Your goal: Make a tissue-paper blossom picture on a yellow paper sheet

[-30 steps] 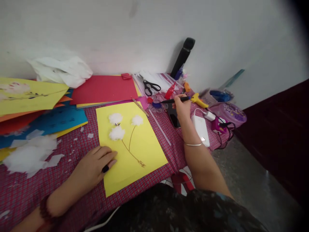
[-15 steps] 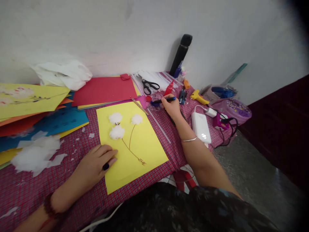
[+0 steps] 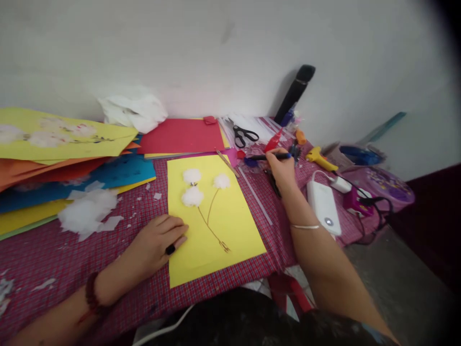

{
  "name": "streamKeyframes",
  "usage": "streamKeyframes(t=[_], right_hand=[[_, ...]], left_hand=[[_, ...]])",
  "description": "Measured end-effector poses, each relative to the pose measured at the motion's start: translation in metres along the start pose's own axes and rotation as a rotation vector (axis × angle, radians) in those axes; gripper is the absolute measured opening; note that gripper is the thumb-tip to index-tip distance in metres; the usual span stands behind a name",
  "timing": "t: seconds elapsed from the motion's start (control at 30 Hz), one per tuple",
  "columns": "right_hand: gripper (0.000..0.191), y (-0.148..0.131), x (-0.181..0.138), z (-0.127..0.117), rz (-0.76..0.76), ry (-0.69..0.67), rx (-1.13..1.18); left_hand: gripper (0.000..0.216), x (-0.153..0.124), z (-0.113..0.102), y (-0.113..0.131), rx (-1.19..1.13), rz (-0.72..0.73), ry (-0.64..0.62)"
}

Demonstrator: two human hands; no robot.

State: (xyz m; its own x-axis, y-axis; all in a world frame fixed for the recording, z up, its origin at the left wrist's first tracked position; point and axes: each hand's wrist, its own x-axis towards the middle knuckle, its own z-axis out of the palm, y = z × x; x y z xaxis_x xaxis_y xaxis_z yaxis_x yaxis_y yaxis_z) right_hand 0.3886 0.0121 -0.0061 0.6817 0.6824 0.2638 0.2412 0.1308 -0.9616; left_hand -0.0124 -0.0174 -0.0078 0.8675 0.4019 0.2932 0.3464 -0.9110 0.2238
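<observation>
The right hand (image 3: 283, 170) pinched a slim dark pen-shaped tool (image 3: 260, 157) off the far right corner of the yellow paper sheet (image 3: 237, 226), crowded by a red plastic bottle (image 3: 273, 141). The left hand (image 3: 158, 242), fingers loosely extended, touched the sheet's left edge. Around the sheet, flat on the bench (image 3: 151, 290), lay a white power bank (image 3: 323, 206) rightward, black-handled scissors (image 3: 245, 136) behind, torn white tissue (image 3: 88, 211) leftward.

Yellow sheet (image 3: 237, 226) under my left fingers (image 3: 173, 224): smooth, matt paper | white puffs (image 3: 192, 196): rough, cottony | dark pen (image 3: 257, 157) in my right fingers (image 3: 275, 155): smooth plastic | surface (image 3: 65, 259): woven cloth | my bangle (image 3: 305, 227): shiny metal | power bank (image 3: 323, 205): smooth plastic
</observation>
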Motion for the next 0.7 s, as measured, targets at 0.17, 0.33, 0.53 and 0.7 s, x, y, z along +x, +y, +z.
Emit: streamKeyframes(t=[0.17, 0.33, 0.53, 0.7], right_hand=[[0.015, -0.027, -0.028, 0.016, 0.103, -0.198, 0.246], [0.017, -0.057, -0.059, 0.048, 0.204, -0.538, 0.272], [0.011, -0.057, -0.07, 0.059, 0.195, -0.512, 0.214], [0.007, -0.048, -0.081, 0.033, 0.159, -0.384, 0.119]], left_hand=[[0.024, -0.001, 0.006, 0.008, 0.164, 0.097, 0.158], [0.028, -0.006, 0.011, 0.016, 0.297, 0.085, 0.192], [0.03, -0.011, 0.005, 0.022, 0.268, 0.052, 0.133], [0.029, -0.019, 0.008, 0.02, 0.11, 0.02, 0.097]])
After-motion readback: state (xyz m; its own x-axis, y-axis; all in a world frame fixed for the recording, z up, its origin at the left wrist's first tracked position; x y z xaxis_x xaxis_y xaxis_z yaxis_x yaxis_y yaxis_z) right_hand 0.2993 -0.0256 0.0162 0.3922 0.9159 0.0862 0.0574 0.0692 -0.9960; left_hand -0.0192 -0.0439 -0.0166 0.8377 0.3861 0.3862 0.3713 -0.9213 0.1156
